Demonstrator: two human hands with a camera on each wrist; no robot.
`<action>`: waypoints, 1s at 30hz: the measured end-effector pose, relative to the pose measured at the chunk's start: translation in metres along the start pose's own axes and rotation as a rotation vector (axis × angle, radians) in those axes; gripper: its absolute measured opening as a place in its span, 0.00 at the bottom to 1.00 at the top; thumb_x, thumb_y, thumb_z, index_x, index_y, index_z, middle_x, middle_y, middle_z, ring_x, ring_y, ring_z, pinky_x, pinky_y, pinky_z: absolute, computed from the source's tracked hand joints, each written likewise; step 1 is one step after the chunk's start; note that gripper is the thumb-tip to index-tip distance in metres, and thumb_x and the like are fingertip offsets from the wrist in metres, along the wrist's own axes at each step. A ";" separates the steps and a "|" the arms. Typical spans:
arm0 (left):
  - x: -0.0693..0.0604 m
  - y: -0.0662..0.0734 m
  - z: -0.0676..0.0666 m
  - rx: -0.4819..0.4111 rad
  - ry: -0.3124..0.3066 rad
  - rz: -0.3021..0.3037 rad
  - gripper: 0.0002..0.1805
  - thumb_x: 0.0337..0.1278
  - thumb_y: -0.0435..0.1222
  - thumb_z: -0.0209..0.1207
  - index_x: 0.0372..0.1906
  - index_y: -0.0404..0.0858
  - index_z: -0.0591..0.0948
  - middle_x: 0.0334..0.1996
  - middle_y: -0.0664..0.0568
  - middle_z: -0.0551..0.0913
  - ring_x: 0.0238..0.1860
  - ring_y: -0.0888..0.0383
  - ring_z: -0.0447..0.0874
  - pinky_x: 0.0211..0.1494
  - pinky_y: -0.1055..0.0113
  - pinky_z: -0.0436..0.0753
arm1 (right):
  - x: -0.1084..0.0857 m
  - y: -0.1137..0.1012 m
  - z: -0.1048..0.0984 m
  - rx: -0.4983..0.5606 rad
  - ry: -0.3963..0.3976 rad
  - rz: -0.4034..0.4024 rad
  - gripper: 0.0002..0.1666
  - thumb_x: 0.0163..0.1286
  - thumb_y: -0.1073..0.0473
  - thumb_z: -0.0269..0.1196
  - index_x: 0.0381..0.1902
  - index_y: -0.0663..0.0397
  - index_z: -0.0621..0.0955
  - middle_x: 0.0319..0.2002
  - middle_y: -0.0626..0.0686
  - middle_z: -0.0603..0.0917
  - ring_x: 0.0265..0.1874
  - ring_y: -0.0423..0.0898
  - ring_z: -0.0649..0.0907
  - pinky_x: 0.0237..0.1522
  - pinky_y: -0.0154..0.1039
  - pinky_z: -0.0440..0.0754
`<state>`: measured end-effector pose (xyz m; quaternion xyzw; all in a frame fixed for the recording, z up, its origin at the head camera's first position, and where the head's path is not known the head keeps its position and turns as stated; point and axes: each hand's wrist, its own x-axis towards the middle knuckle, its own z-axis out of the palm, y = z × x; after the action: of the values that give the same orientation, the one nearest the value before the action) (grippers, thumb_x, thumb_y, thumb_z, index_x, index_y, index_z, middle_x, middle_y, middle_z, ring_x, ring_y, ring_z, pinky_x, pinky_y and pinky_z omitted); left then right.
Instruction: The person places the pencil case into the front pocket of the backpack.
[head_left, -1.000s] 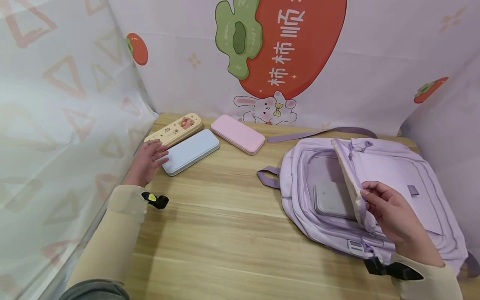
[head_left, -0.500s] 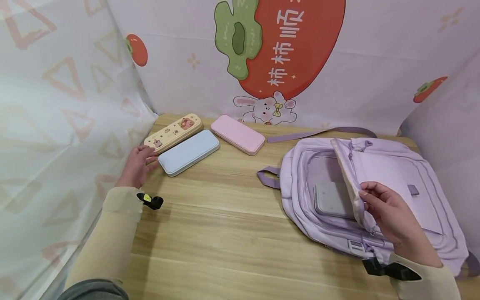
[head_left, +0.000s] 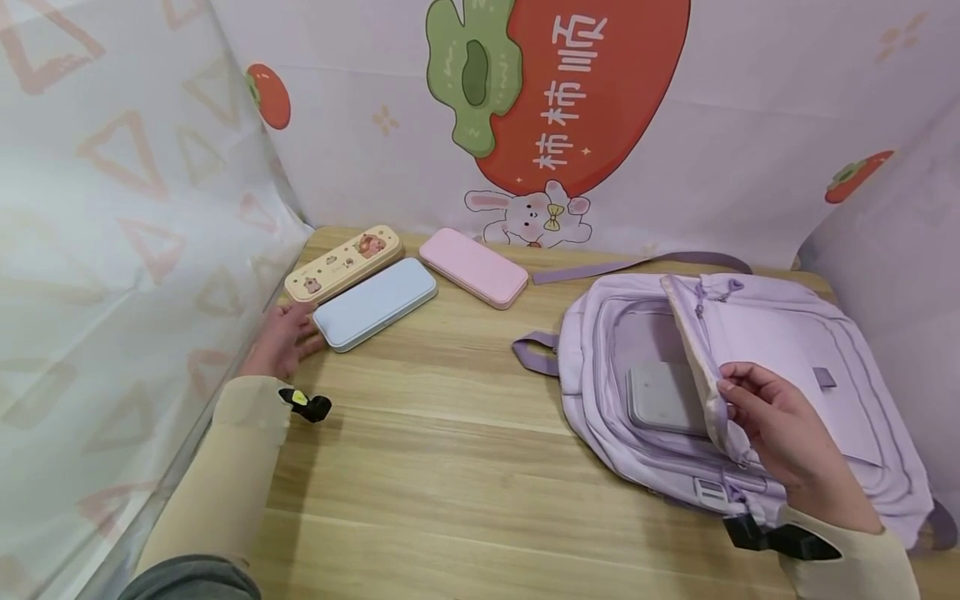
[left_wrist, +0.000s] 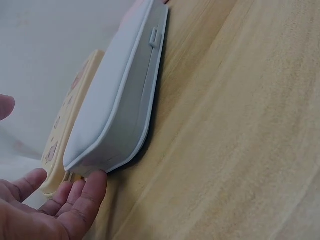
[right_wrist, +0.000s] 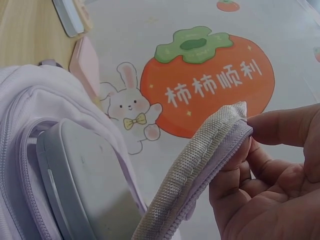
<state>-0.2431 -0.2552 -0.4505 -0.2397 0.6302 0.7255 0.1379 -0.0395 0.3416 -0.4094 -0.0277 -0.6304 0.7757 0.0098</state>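
My left hand [head_left: 281, 340] is at the near left end of a pale blue pencil case [head_left: 375, 304]. Its fingertips touch the case's end in the left wrist view, fingers fairly straight and the thumb apart. Behind the blue case lies a cream pencil case [head_left: 345, 265] with small cartoon prints. On the right, my right hand [head_left: 772, 417] pinches the zipped edge of the front flap [right_wrist: 200, 165] of a lilac backpack [head_left: 810, 350] and holds it raised. Inside that pocket a grey case [head_left: 663, 398] lies partly hidden by the flap.
A pink pencil case [head_left: 474, 268] lies near the back of the wooden table [head_left: 450, 467]. A purple strap [head_left: 585, 272] stretches behind the backpack, and a small loop [head_left: 534, 353] sticks out at its left. Printed cloth [head_left: 360, 100] hangs at the back and sides.
My left hand drew back off the blue case's top, then came in low against its near end. The right hand keeps the flap raised in the same place.
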 end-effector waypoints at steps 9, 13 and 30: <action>0.000 -0.005 0.003 0.026 -0.076 0.021 0.18 0.77 0.39 0.54 0.54 0.47 0.56 0.54 0.50 0.62 0.52 0.58 0.69 0.48 0.66 0.83 | 0.001 0.000 0.001 0.009 -0.003 -0.022 0.12 0.77 0.73 0.57 0.45 0.55 0.84 0.37 0.51 0.80 0.32 0.39 0.78 0.33 0.28 0.78; 0.002 -0.006 0.002 0.029 -0.086 0.017 0.22 0.77 0.38 0.55 0.59 0.46 0.54 0.54 0.54 0.65 0.53 0.60 0.69 0.49 0.66 0.83 | 0.001 0.000 0.001 0.008 -0.003 -0.018 0.11 0.77 0.73 0.58 0.45 0.55 0.84 0.36 0.51 0.80 0.32 0.39 0.79 0.33 0.28 0.78; 0.012 -0.019 0.003 0.277 -0.133 0.087 0.45 0.73 0.28 0.58 0.82 0.32 0.43 0.68 0.40 0.63 0.44 0.68 0.76 0.45 0.74 0.82 | 0.001 -0.003 0.002 -0.021 0.013 0.016 0.15 0.78 0.75 0.55 0.45 0.53 0.83 0.37 0.51 0.80 0.32 0.40 0.78 0.34 0.28 0.78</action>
<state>-0.2442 -0.2507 -0.4730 -0.1425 0.7236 0.6510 0.1796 -0.0405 0.3400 -0.4065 -0.0380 -0.6380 0.7691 0.0073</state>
